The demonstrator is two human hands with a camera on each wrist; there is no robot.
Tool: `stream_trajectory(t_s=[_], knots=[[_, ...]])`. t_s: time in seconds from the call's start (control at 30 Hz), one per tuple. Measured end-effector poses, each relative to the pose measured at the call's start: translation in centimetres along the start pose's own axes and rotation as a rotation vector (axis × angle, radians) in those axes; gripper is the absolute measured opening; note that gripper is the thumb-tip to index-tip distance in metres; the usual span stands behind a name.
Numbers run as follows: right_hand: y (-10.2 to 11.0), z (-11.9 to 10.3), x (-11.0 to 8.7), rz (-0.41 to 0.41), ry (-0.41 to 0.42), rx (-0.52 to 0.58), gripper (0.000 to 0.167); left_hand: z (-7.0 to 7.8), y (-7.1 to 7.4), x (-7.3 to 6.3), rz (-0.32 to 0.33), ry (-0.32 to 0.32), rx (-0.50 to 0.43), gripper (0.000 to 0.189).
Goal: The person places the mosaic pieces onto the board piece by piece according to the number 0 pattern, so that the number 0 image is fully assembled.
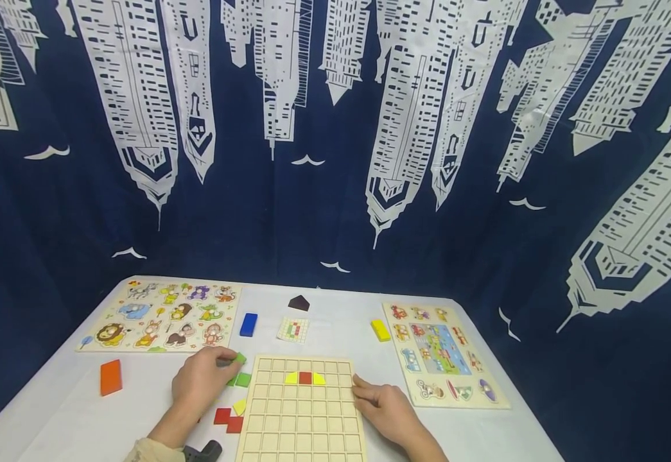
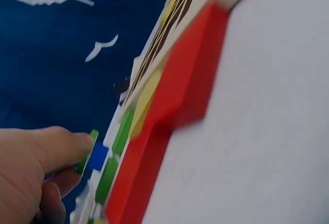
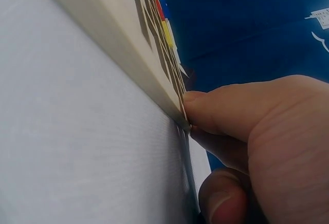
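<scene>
My left hand (image 1: 203, 380) pinches a small green tile (image 2: 87, 156) between thumb and fingertips, just above the table at the left of a wooden grid board (image 1: 304, 423). My right hand (image 1: 390, 410) grips the board's right edge, thumb at its upper side and fingers lower, as the right wrist view shows. Near the board's top, a red square tile (image 1: 305, 378) sits between two yellow rounded tiles (image 1: 291, 378). Beside the left edge lie green tiles (image 1: 243, 380), a yellow tile (image 1: 239, 407) and red square tiles (image 1: 222, 416).
Behind the board lie a small pattern card (image 1: 293, 330), a dark five-sided piece (image 1: 298, 303), a blue block (image 1: 248, 325) and a yellow block (image 1: 380, 330). An animal puzzle (image 1: 162, 314) lies far left, near an orange block (image 1: 111, 377); a vehicle puzzle (image 1: 445, 356) lies right.
</scene>
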State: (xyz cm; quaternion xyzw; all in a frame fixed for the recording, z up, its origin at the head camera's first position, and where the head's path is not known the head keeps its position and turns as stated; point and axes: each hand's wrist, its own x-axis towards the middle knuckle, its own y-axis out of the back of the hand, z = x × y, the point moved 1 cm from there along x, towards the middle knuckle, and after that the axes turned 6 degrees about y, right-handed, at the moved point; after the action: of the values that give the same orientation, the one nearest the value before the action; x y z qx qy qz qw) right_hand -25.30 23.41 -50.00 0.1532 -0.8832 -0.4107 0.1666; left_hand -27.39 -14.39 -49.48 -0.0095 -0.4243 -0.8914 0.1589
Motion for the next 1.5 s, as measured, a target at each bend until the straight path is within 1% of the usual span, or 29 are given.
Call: stream_trajectory(t_s=[0.07,0.17,0.37,0.47,0.53,0.63,0.77,0.8,0.9,1.0,1.07,1.23,1.5], knots=[[0.0,0.1,0.0,0.002,0.004,-0.006,0.030,0.7,-0.2,-0.5,-0.013,-0.023,-0.007,0.020],[0.0,0.1,-0.1,0.002,0.009,-0.001,0.031,2.0,-0.7,-1.5,-0.055,-0.057,-0.019,0.018],[0.0,0.2,-0.1,0.001,0.014,0.002,0.031,4.0,-1.9,-4.1,-0.174,-0.153,-0.104,0.014],[0.1,0.2,-0.1,-0.002,0.020,0.007,0.031,4.7,-1.8,-5.0,-0.248,-0.199,-0.135,0.013],[0.1,0.2,-0.1,-0.003,0.021,0.014,0.031,5.2,-1.6,-5.5,-0.284,-0.225,-0.146,0.013],[0.2,0.1,-0.1,-0.003,0.021,0.016,0.031,5.8,-1.7,-6.4,-0.315,-0.256,-0.168,0.012],[0.3,0.1,-0.2,0.000,0.017,0.010,0.032,6.1,-2.8,-7.3,-0.311,-0.295,-0.164,0.011],[0.3,0.1,-0.2,0.001,0.016,0.010,0.032,6.1,-3.2,-7.4,-0.300,-0.304,-0.158,0.011],[0.3,0.1,-0.2,0.003,0.018,0.008,0.031,5.8,-4.0,-7.1,-0.221,-0.354,-0.105,0.012],[0.3,-0.1,-0.2,0.003,0.022,0.000,0.031,5.3,-4.2,-6.4,-0.152,-0.388,-0.060,0.014],[0.2,-0.2,-0.2,0.004,0.024,-0.010,0.031,5.0,-4.3,-5.9,-0.128,-0.415,-0.030,0.015],[0.2,-0.4,-0.2,0.003,0.021,-0.014,0.031,4.5,-4.4,-5.1,-0.144,-0.456,0.017,0.014],[0.2,-0.1,-0.1,0.004,0.019,-0.022,0.031,4.3,-4.9,-4.4,-0.175,-0.434,-0.021,0.010]])
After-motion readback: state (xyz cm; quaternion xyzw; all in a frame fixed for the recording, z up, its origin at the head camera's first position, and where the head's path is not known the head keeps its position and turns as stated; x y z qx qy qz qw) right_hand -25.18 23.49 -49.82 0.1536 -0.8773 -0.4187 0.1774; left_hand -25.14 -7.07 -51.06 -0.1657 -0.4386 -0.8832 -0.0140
